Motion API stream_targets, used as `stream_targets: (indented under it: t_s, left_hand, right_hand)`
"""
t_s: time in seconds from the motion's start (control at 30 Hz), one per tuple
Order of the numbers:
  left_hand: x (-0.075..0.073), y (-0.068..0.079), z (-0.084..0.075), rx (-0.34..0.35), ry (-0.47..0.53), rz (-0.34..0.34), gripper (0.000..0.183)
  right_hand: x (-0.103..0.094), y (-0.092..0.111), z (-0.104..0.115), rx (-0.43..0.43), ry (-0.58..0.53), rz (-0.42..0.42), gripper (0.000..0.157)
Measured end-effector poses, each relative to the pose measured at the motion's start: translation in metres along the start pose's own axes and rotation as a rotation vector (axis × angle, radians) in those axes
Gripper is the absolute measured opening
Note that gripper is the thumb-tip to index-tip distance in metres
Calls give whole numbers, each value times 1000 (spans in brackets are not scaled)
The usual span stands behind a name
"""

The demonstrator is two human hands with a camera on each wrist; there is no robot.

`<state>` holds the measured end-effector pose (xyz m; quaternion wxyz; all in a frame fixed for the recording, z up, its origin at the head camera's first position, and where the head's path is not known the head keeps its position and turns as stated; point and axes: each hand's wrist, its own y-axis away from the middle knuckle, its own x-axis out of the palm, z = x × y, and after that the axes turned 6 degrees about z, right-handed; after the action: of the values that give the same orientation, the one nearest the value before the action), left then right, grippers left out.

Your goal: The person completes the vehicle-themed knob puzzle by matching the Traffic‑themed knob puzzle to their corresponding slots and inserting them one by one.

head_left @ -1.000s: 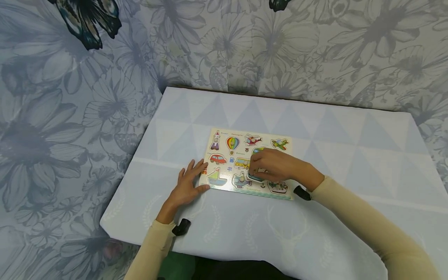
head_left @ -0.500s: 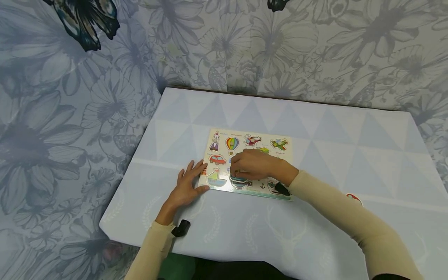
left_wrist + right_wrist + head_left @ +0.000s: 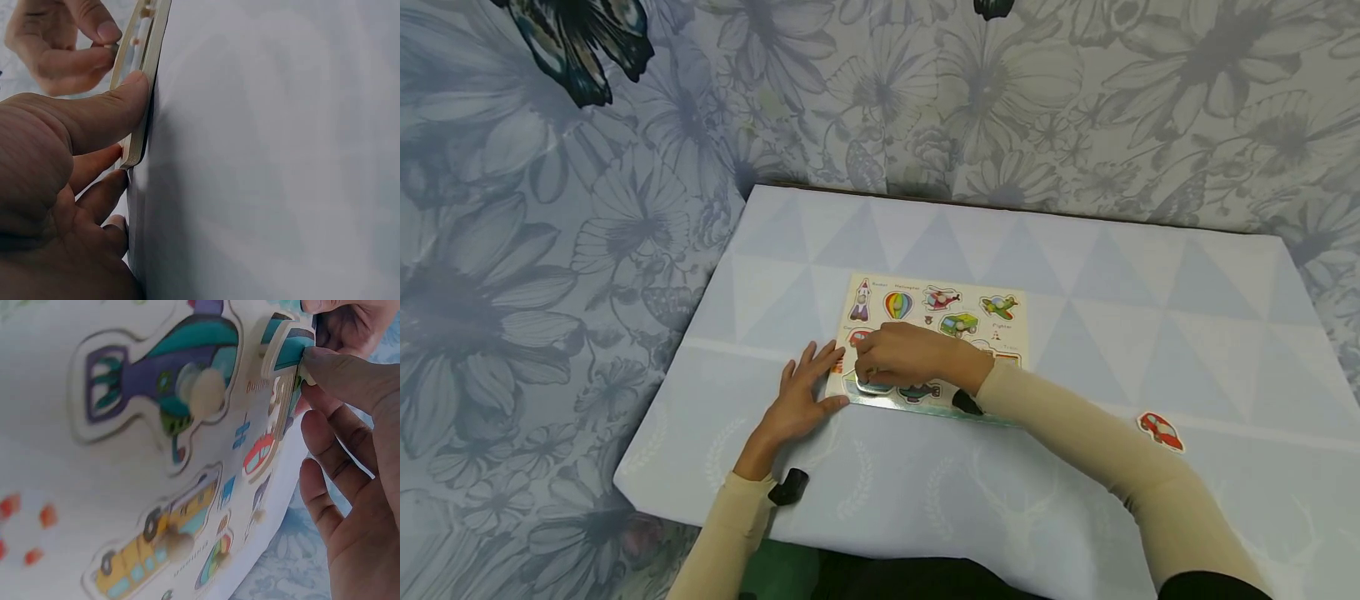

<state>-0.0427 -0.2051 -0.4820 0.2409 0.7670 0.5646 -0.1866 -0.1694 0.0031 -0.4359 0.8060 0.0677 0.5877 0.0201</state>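
A wooden puzzle board (image 3: 970, 299) with pictures of vehicles lies on the table. My left hand (image 3: 802, 396) is spread at its left edge; in the left wrist view the thumb (image 3: 115, 112) presses against the board's edge. My right hand (image 3: 902, 354) is over the board's lower left. It pinches a teal-striped puzzle piece (image 3: 289, 347) between thumb and fingers, above the sailboat place, which it partly covers. A submarine piece (image 3: 203, 394) and a yellow bus piece (image 3: 162, 547), each with a peg, sit in the board.
A loose red vehicle piece (image 3: 1161, 431) lies on the table to the right, beside my right forearm. The pale patterned tablecloth (image 3: 1187, 317) spreads around the board. A flower-printed wall (image 3: 1000, 108) rises behind the table.
My right hand has moved left across the board with the teal-striped piece, from right of the middle to the sailboat. The loose red piece has come into view. My left hand stays put.
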Motion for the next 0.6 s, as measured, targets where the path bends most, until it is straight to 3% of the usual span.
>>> stream_targets:
  t_s: [0.6]
  left_hand:
    - [-1,0,1,11,-8,2,78]
  right_hand:
    - [8,-25,3,45,-3,74,10]
